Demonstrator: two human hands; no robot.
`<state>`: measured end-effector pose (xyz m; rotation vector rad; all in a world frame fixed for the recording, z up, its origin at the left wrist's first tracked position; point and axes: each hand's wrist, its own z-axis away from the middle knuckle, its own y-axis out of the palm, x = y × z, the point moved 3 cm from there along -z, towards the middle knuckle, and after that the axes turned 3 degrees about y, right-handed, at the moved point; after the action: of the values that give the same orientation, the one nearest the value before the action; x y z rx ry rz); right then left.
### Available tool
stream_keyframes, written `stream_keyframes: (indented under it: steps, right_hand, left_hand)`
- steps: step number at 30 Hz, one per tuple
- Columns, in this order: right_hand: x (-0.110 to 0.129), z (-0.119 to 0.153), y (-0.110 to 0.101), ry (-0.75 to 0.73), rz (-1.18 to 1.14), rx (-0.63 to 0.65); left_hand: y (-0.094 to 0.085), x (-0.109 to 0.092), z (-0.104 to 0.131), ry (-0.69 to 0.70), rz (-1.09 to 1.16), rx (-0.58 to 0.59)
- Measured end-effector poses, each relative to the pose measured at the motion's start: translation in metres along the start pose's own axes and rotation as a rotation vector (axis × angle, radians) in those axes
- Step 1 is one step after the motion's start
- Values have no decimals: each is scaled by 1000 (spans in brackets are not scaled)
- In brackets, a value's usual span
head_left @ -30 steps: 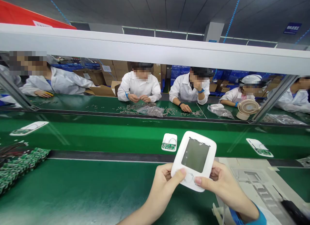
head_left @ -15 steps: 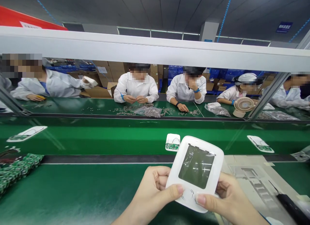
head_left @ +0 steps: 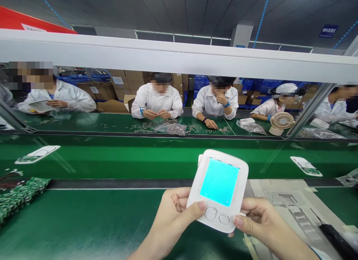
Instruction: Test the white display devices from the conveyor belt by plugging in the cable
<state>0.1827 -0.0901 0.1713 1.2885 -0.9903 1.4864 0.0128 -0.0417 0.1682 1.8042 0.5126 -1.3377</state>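
Between my two hands is a white handheld monitor (head_left: 237,178), tilted up toward me. Its square screen glows bright cyan, and two outlined buttons sit below it. My left hand (head_left: 179,215) grips the lower left side, its thumb on the front near the larger round button. At the lower right, my right hand (head_left: 260,219) holds the edge between thumb and fingers. Most of the fingers of both hands are hidden behind the casing. Just behind its upper left edge, a sliver of another white piece shows on the green belt.
A pile of green circuit boards (head_left: 24,196) lies at left. White casings with boards (head_left: 37,154) rest on the belt (head_left: 112,159), another (head_left: 306,166) at right. Near my right hand are a taped grey sheet (head_left: 268,189) and a black-handled tool (head_left: 338,239). Co-workers in white sit opposite.
The screen has turned from dark to lit cyan. The monitor has shifted slightly left and up, and my right thumb has moved to its edge. Casings on the belt have moved right.
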Motion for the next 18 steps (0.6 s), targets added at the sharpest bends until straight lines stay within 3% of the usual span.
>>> stream_keyframes:
  steps: [7,11,13,15,18]
  right_hand:
    - [-1,-1,0,-19,16,1]
    - [-9,-14,-3,-48,141,-29]
    - [-18,-25,-11,-10,197,-20]
    - [-31,-37,-22,73,197,62]
    - [-55,-57,-40,160,90,278]
  left_hand:
    - [-2,-2,3,-4,-24,-12]
    - [-11,2,-12,18,-101,-78]
    - [-27,6,-26,-11,-147,-114]
    - [-56,9,-42,-40,-193,-215]
    - [-116,5,-60,92,-483,-554]
